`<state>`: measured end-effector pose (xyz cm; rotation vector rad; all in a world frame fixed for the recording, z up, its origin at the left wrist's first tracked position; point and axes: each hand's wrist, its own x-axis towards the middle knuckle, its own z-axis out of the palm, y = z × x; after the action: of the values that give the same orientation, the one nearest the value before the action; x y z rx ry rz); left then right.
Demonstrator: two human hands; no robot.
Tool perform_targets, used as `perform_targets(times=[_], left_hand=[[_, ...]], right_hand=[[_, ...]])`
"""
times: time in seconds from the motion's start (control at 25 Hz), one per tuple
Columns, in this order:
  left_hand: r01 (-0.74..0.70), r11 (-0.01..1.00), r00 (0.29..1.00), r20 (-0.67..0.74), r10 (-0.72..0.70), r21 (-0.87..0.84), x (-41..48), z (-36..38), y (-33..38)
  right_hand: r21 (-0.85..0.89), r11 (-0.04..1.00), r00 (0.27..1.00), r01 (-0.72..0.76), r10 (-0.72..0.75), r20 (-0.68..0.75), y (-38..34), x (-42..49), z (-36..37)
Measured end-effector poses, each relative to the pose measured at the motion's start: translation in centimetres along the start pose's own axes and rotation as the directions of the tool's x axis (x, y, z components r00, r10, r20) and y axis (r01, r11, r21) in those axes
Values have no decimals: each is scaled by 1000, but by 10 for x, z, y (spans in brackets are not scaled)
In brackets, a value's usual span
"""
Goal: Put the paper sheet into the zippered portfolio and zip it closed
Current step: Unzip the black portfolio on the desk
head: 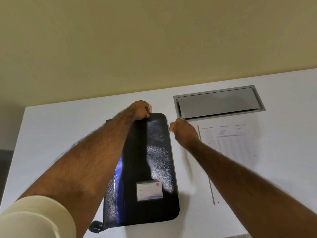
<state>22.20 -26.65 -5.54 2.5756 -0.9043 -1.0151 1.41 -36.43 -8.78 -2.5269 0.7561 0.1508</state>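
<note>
A black leather-look zippered portfolio (151, 152) lies lengthwise on the white table (51, 134), with a small label card (149, 190) on its cover and a blue inner strip showing along its left side. My left hand (140, 109) pinches the portfolio's far top edge. My right hand (183, 133) is closed at the portfolio's upper right edge, fingertips pinched together; what they hold is too small to tell. The printed paper sheet (231, 148) lies flat on the table to the right, partly under my right forearm.
A grey metal cable hatch (217, 102) is set into the table behind the paper. A cream wall rises past the far table edge. A black strap end (96, 226) sticks out at the portfolio's near left corner.
</note>
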Motion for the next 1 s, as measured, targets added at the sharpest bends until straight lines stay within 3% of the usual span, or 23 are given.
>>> perform_targets(times=[0.28,0.56,0.68,0.76,0.84,0.92,1.0], left_hand=[[26,1000,995,-97,-25,4,3,3,0],[53,995,991,-123,-42,87,0,9,4],[85,948,976,-217,-17,307,-25,15,13],[-70,880,959,-211,189,470,-60,34,31],[-344,818,917,-22,398,461,-108,73,48],[-529,718,846,207,492,453,-160,113,57],[-578,614,812,308,495,537,-187,137,58]], right_hand=[[42,999,998,-9,11,-54,2,-100,30],[81,996,999,-40,38,21,12,-183,52],[64,997,998,-33,30,51,14,-200,55],[38,999,999,-34,33,32,16,-197,51],[26,999,999,-32,31,44,15,-194,45],[14,1000,999,-12,12,48,12,-193,39],[-18,1000,999,4,-3,32,10,-196,34]])
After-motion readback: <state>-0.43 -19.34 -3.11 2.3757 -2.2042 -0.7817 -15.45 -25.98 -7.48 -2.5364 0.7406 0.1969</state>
